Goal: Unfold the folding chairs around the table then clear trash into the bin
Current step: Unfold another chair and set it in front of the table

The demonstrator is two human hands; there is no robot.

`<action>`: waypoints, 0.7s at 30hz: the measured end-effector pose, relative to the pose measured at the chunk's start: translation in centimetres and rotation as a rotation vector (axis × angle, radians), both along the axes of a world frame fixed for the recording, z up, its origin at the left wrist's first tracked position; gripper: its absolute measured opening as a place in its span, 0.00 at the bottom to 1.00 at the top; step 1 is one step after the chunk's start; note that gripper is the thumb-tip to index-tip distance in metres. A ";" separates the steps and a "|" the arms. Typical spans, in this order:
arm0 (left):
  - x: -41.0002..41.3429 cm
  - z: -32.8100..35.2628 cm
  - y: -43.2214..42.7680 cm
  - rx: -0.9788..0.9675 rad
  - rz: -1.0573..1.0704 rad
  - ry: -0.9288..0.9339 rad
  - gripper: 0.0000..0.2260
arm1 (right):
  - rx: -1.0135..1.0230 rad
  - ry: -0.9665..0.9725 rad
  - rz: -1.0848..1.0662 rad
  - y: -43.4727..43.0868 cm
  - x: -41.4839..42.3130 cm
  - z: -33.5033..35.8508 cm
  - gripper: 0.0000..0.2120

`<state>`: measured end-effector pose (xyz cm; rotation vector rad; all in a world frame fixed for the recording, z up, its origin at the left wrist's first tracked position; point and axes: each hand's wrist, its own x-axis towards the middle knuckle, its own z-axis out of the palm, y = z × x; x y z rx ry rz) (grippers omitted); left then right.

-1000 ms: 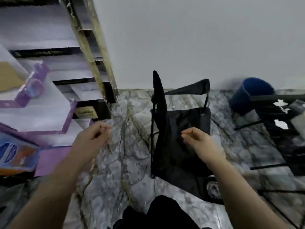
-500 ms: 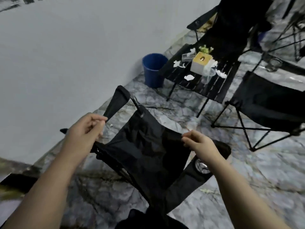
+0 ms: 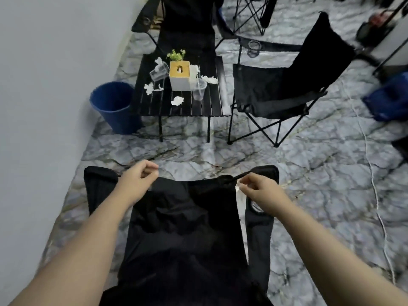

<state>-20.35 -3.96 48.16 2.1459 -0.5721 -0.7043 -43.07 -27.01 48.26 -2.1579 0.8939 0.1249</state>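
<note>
Folding chair (image 3: 181, 221) half-opened; left hand (image 3: 138, 183) fingers curled, contact w/ fabric unclear; right hand (image 3: 261, 191) fingers pinched on frame tip. Risk: chair snaps shut if pinch slips.

plain grey wall (image 3: 39, 85) on the left, grey marble-pattern floor (image 3: 320, 173), thin white cable (image 3: 375, 195) across it

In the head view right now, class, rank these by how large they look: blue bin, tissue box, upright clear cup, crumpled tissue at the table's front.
1. blue bin
2. tissue box
3. upright clear cup
4. crumpled tissue

All sit at similar distance, so the order is fairly safe.
</note>
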 end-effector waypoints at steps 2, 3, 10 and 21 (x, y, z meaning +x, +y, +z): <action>2.8 -2.6 0.0 0.065 -0.057 -0.002 0.06 | -0.090 0.130 0.036 0.4 1.6 -1.9 0.14; 4.0 -4.0 -0.1 0.108 -0.078 -0.019 0.05 | -0.117 0.193 0.053 0.5 2.3 -3.1 0.17; 6.8 -16.4 -0.1 0.311 -0.125 -0.188 0.13 | -0.243 0.442 0.120 0.9 5.3 -14.6 0.28; 6.9 -33.2 -0.6 0.670 -0.304 -0.577 0.27 | -0.587 0.350 0.246 -1.6 8.5 -32.1 0.29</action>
